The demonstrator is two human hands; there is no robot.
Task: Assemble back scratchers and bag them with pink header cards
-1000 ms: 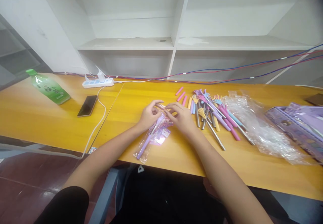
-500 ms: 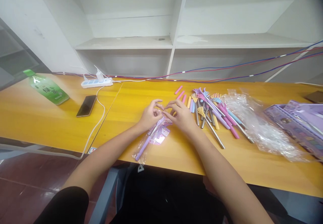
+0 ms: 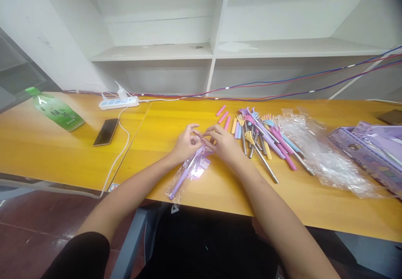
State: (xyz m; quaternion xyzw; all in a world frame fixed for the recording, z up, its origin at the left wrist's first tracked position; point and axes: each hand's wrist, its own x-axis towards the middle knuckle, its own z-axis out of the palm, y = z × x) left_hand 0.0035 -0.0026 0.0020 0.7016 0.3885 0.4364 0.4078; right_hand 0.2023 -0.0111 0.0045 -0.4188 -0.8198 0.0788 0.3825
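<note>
A purple back scratcher [image 3: 179,185] with a metal shaft lies inside a clear plastic bag [image 3: 171,190], slanting toward the table's front edge. At the bag's upper end, my left hand [image 3: 187,144] pinches the plastic from the left. My right hand [image 3: 223,143] meets it from the right, thumb and fingertips closed on the same end. A small purple card [image 3: 198,172] shows at the bag's right side. To the right of my right hand is a pile of back scratchers [image 3: 266,138] with hand-shaped heads in purple, pink, blue and yellow.
Loose coloured handles [image 3: 223,117] lie behind my right hand. Clear plastic bags [image 3: 326,161] and a purple box [image 3: 361,157] are at the right. At the left are a phone [image 3: 106,132], a green bottle [image 3: 58,111] and a power strip [image 3: 117,103] with a white cable.
Both hands stay at the bag's upper end with slight finger movement. The plastic now shows a little higher between the fingertips. The view has shifted slightly.
</note>
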